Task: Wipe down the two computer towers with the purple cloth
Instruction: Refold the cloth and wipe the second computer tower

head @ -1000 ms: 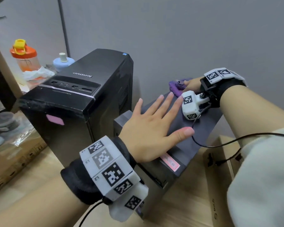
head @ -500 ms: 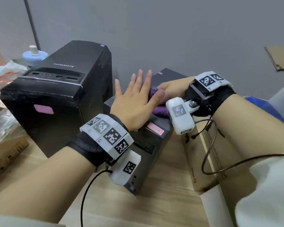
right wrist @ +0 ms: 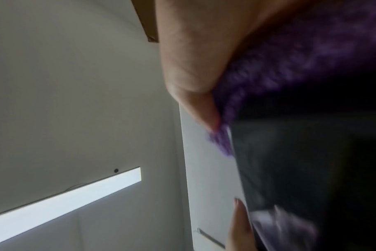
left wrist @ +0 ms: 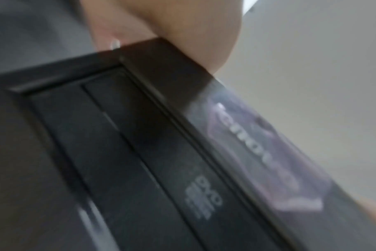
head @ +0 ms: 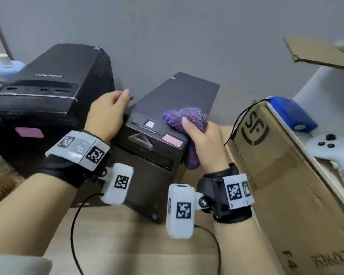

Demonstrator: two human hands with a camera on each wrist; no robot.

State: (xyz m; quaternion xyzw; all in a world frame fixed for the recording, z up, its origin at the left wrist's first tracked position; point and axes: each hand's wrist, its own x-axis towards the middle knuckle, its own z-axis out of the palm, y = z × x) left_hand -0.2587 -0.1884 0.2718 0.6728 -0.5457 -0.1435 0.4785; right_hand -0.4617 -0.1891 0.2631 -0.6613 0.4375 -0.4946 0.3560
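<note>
The larger computer tower stands at the left of the wooden worktop, with nothing on it to show whether it has been wiped. The smaller computer tower beside it is the one in hand, so I'd judge the job partway at most. The left hand curls over its top left edge, steadying it. The right hand grips the bunched purple cloth against the top front right corner.
</note>
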